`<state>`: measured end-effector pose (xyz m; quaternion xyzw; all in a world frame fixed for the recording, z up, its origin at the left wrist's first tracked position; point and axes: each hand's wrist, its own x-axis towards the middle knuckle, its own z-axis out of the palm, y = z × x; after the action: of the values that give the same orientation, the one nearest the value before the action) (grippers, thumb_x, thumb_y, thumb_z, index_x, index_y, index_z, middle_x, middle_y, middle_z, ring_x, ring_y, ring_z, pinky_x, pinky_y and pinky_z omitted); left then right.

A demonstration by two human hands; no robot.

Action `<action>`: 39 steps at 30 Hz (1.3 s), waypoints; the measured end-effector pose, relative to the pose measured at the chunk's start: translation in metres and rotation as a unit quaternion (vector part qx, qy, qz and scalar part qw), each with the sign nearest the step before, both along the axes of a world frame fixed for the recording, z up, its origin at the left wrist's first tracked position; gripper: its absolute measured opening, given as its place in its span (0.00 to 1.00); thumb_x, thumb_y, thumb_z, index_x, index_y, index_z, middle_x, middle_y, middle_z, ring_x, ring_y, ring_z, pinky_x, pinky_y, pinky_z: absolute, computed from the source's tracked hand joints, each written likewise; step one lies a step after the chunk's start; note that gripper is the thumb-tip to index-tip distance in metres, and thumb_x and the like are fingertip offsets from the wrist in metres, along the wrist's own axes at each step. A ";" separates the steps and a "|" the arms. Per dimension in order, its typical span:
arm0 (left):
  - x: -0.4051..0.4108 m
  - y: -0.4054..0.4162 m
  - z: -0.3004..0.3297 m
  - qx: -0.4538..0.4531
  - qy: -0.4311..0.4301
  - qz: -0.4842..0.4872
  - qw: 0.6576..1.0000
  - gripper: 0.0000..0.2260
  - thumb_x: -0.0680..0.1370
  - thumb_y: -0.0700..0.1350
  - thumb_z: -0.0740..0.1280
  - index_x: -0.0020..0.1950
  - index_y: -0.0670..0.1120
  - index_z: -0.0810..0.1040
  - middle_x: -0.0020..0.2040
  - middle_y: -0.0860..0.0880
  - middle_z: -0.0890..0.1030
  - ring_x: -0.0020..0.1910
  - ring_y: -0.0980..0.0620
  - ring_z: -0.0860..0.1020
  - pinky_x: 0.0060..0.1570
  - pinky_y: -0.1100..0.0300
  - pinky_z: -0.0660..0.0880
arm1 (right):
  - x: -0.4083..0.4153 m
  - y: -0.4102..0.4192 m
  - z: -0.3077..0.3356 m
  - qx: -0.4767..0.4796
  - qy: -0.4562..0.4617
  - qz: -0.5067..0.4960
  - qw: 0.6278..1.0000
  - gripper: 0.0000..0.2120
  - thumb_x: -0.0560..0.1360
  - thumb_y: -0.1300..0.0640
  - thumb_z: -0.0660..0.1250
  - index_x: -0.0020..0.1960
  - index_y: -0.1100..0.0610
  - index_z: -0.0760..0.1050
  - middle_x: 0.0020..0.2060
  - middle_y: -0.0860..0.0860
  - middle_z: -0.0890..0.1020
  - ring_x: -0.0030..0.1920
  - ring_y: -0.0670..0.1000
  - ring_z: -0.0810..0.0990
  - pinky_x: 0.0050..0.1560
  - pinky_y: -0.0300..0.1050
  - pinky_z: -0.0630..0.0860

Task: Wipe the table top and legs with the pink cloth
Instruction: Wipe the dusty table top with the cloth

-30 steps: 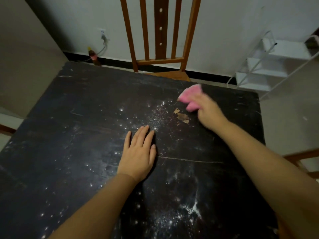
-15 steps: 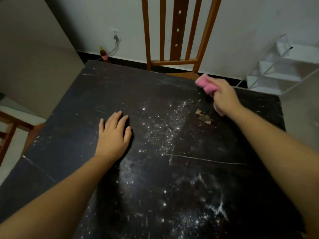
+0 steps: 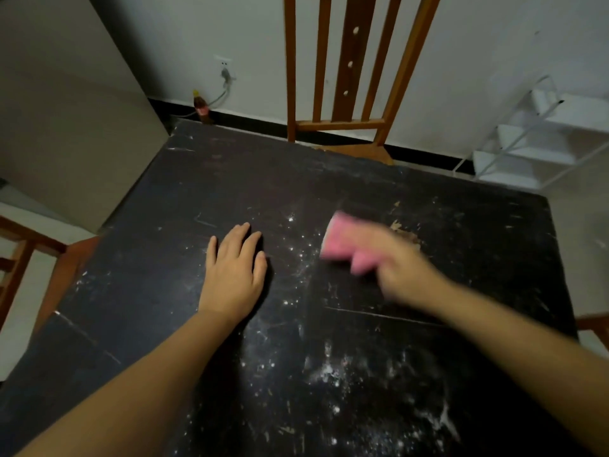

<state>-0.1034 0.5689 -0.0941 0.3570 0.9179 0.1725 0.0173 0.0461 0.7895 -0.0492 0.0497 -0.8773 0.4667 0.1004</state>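
Note:
A black table top [image 3: 230, 179] fills the view, scratched and speckled with white dust, most thickly at the near middle and right. The pink cloth [image 3: 342, 240] is bunched in my right hand [image 3: 402, 268], which presses it on the table's middle; both are motion-blurred. A pale chipped patch [image 3: 407, 234] lies just behind that hand. My left hand [image 3: 235, 273] rests flat on the table, palm down, fingers slightly spread, a little left of the cloth. The table legs are hidden.
A wooden chair [image 3: 349, 77] stands against the table's far edge. A white wire rack [image 3: 540, 140] is at the back right. A small bottle [image 3: 201, 108] and a plugged-in cable sit by the wall. Another wooden chair [image 3: 19, 255] shows at the left.
My right hand has swept the pink cloth from the far edge near the chair back toward me and leftward to the table's middle. My left hand has stayed flat on the table.

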 end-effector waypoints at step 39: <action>-0.058 -0.080 0.000 -0.033 0.004 0.009 0.999 0.25 0.77 0.51 0.45 0.67 0.43 0.70 0.69 0.44 0.69 0.70 0.47 0.64 0.71 0.46 0.51 | -0.107 -0.068 0.006 -0.043 -0.072 -0.042 0.996 0.17 0.75 0.66 0.55 0.51 0.50 0.79 0.62 0.40 0.76 0.67 0.44 0.70 0.72 0.50 0.62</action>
<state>-0.1619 0.4892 -0.0936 0.3484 0.9264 0.1405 0.0243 -0.0610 0.7211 -0.0428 -0.0249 -0.8629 0.5014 0.0582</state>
